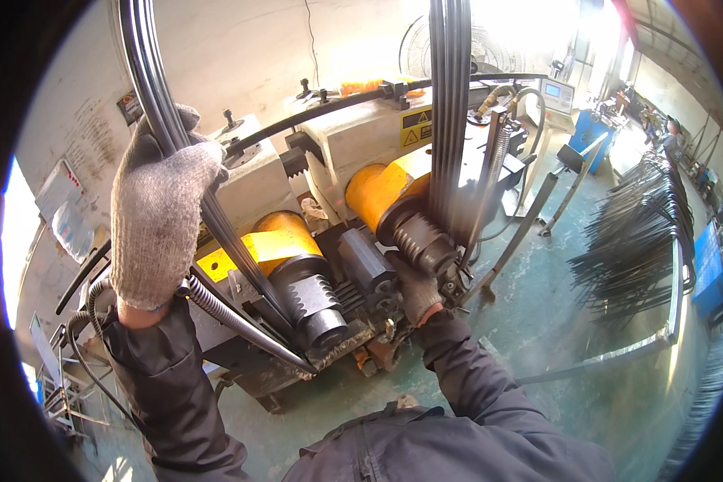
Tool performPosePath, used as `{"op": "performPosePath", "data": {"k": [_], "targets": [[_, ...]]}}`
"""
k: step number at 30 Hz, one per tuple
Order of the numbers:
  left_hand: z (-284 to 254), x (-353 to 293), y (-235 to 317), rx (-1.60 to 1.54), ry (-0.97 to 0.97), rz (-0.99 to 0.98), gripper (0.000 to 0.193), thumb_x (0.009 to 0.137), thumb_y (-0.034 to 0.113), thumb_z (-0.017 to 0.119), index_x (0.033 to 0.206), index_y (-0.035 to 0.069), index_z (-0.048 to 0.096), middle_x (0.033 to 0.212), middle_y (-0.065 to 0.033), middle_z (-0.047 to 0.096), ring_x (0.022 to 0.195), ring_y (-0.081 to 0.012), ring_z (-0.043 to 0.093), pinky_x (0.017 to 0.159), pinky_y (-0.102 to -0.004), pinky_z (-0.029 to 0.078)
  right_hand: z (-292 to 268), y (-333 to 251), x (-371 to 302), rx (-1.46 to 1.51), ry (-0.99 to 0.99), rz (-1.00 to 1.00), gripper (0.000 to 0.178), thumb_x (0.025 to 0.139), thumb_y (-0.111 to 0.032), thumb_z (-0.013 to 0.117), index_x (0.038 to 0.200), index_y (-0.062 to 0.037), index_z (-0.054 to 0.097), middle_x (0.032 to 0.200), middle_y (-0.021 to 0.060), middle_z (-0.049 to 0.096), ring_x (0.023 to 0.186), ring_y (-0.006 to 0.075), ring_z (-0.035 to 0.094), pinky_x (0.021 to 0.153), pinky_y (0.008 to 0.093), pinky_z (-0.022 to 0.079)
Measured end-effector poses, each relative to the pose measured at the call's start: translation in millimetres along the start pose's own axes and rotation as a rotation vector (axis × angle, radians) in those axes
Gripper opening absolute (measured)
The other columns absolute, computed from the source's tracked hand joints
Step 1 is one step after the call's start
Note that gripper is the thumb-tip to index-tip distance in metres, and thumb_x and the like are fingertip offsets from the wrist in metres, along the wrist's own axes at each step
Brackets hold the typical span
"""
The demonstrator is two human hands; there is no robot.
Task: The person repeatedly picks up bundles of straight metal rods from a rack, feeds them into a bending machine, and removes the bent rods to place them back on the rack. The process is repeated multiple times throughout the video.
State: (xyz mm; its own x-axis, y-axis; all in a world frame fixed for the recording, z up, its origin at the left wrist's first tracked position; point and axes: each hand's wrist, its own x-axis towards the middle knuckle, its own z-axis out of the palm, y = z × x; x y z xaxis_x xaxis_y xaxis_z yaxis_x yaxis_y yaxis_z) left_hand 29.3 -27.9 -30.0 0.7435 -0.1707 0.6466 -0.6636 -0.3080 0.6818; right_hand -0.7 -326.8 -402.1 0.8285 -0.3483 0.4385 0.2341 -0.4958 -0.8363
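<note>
My left hand (161, 201), in a grey knitted work glove, is wrapped around a bundle of long dark metal rods (233, 241). The bundle slants from the top left down to the machine's left black toothed roller (309, 297). My gloved right hand (416, 293) is low at the machine's front, beside a dark angular block (367, 259) and just under the right black toothed roller (424, 241). Its fingers are hidden in shadow behind the parts. A second bundle of dark rods (450, 104) stands upright behind the right roller, its lower end blurred.
Yellow cylinder housings (285, 237) sit behind the rollers on the pale machine (345, 128). A ribbed metal hose (245, 325) crosses its front left. Many bent dark rods hang on a rack (643, 233) at the right. A control box (556, 95) and a fan (486, 52) are farther back.
</note>
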Motion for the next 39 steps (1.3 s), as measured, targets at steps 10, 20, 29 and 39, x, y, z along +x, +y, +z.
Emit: {"op": "performPosePath", "data": {"k": [10,20,29,39], "targets": [[0,2,-3,-0.074,0.009,-0.021,0.04,0.108,0.017,0.076,0.144,0.001,0.068,0.109,-0.007,0.075,0.098,-0.017,0.077,0.091,-0.0302,0.064,-3,-28,7,0.345,0.054,0.207,0.026,0.104,-0.02,0.079,0.12,0.0002,0.08,0.116,0.0064,0.078,0.11,0.0179,0.072,0.097,0.0371,0.055],[-3,3,5,-0.011,-0.011,-0.07,0.036,0.107,0.007,0.07,0.142,-0.001,0.065,0.109,-0.0096,0.075,0.098,-0.0195,0.077,0.092,-0.0326,0.065,12,-9,8,0.338,0.179,0.083,0.029,0.103,-0.021,0.081,0.121,0.0014,0.08,0.123,0.008,0.078,0.114,0.0228,0.072,0.102,0.0412,0.054],[-27,-3,13,-0.05,-0.161,-0.251,0.037,0.097,0.003,0.078,0.133,-0.001,0.071,0.113,-0.013,0.081,0.103,-0.0242,0.08,0.096,-0.0366,0.066,28,20,0,0.546,0.165,0.18,0.024,0.104,-0.01,0.08,0.123,0.0056,0.08,0.122,0.0108,0.081,0.113,0.02,0.075,0.101,0.0378,0.056],[-40,-1,11,0.044,-0.292,-0.235,0.053,0.091,0.0,0.078,0.143,-0.002,0.065,0.118,-0.0141,0.079,0.111,-0.0282,0.079,0.098,-0.042,0.07,29,26,-3,0.382,0.144,0.12,0.018,0.105,-0.007,0.079,0.119,0.004,0.081,0.117,0.0095,0.083,0.107,0.0203,0.075,0.098,0.0375,0.056]]}}
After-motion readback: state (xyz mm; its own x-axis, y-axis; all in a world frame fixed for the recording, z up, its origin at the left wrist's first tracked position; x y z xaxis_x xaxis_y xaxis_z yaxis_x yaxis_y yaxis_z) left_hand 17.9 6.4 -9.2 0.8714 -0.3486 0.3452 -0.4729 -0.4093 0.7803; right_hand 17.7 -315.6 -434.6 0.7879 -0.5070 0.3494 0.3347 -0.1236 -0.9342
